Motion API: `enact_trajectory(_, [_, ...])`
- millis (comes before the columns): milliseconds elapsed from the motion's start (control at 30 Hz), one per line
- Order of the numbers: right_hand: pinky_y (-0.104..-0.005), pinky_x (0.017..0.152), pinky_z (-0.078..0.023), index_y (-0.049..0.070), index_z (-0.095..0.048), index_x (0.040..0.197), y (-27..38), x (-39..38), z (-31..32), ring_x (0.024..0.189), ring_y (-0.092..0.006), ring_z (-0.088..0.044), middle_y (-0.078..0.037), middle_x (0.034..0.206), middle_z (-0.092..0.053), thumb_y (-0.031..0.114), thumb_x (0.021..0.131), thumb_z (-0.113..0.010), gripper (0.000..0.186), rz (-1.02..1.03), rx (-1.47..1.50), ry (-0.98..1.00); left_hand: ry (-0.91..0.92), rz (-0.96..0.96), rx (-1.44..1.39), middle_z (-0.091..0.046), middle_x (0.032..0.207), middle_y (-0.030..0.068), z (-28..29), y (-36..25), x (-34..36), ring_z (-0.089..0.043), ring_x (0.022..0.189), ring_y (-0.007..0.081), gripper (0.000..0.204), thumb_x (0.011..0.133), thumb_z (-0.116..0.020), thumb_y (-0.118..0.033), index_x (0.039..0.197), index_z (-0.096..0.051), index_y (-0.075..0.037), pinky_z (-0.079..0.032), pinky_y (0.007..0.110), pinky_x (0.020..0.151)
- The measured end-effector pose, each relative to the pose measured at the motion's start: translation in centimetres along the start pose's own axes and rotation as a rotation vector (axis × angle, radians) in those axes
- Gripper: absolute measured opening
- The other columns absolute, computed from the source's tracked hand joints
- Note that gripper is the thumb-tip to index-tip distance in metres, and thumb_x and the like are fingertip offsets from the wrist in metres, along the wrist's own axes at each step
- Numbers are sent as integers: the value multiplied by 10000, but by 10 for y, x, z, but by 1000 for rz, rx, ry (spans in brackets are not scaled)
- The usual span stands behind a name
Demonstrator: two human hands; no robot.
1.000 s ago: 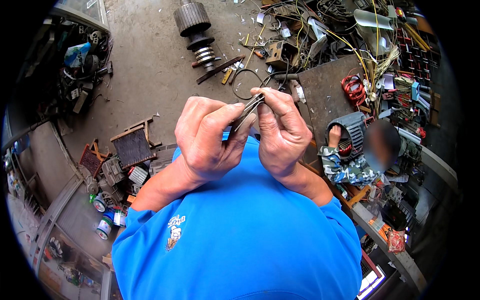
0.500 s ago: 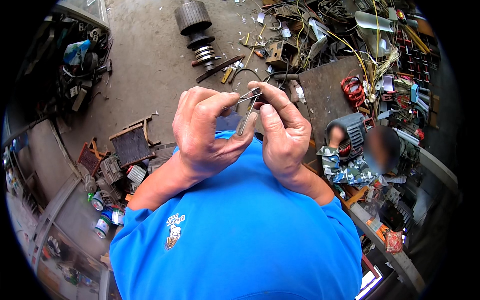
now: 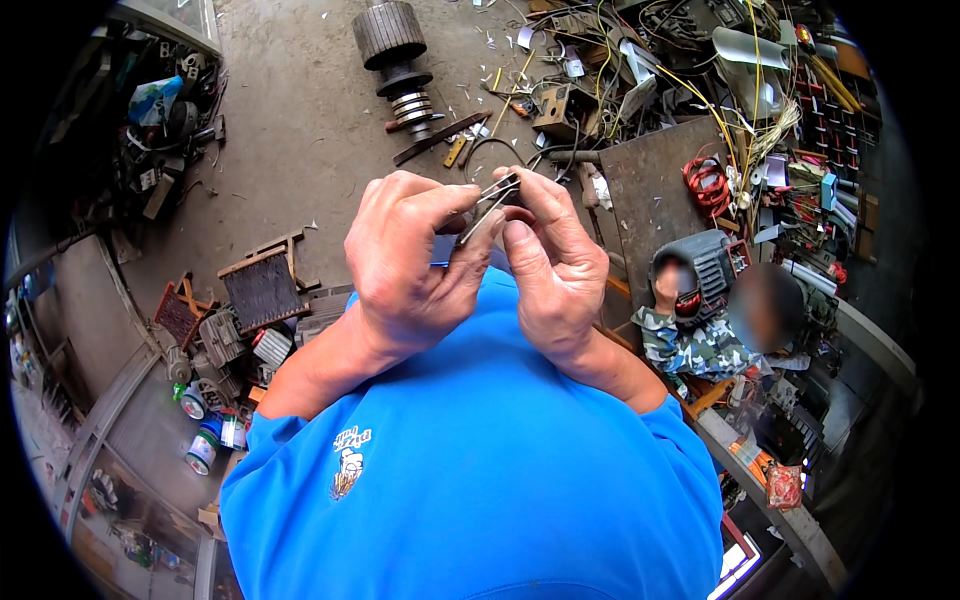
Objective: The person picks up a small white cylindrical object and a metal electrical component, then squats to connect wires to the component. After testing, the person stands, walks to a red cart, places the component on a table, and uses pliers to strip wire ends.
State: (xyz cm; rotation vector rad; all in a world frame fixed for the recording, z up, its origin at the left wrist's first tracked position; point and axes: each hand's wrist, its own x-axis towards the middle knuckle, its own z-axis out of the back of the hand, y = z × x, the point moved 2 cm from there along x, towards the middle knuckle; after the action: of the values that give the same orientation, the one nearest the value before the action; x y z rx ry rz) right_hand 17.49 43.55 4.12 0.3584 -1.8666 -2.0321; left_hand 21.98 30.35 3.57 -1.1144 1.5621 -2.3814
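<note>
In front of my chest, both hands hold a small metal piece (image 3: 485,217) made of thin, narrow strips that meet at a dark end. My left hand (image 3: 405,262) pinches the strips between thumb and fingers, and part of their length is hidden behind the thumb. The fingers of my right hand (image 3: 560,262) are curled at the dark end, its thumb bent inward next to my left thumb. What exactly the piece is cannot be made out.
A ribbed motor rotor with shaft (image 3: 390,40) lies on the floor ahead. Tangled wires and scrap (image 3: 620,60) fill the far right. At the right, a person in a camouflage sleeve (image 3: 690,340) touches a grey motor housing (image 3: 705,265). Wooden-framed racks (image 3: 262,290) stand left.
My hands have drawn slightly closer together, and the right thumb has lowered toward the left one. The metal strips have tilted and now show less beyond my left thumb.
</note>
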Motion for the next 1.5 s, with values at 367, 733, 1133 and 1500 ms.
enact_trajectory(367, [-249,750,-503,-50,-570,972,9,11,6,803,-129,-609,-113,870,-657,11,891,-542,105,-195,292,-81,-62,139,-164,-562,761,83,8,19,2,-517,603,106,310,681,-737,26,942,-570,14,-419,223,531])
enact_trajectory(733, [-214,680,-496,-43,-600,943,12,15,4,739,-86,-596,-82,845,-658,25,862,-588,106,-143,39,-116,39,11,-20,-551,669,45,4,1,7,-525,556,168,408,545,-780,-20,904,-589,-49,-389,278,507])
enact_trajectory(1133, [-210,794,-443,-34,-628,1055,8,19,0,918,-78,-540,-77,1038,-623,17,890,-529,199,-166,266,-124,34,-48,34,-570,769,101,-2,3,8,-514,588,119,403,619,-761,37,968,-560,14,-418,227,505])
enact_trajectory(1500, [-175,665,-414,-19,-648,1005,4,21,6,767,-38,-510,-34,944,-629,63,896,-559,163,-180,223,-146,-43,-6,46,-539,657,19,-7,-4,6,-518,574,159,430,538,-778,-35,921,-583,-57,-383,288,535])
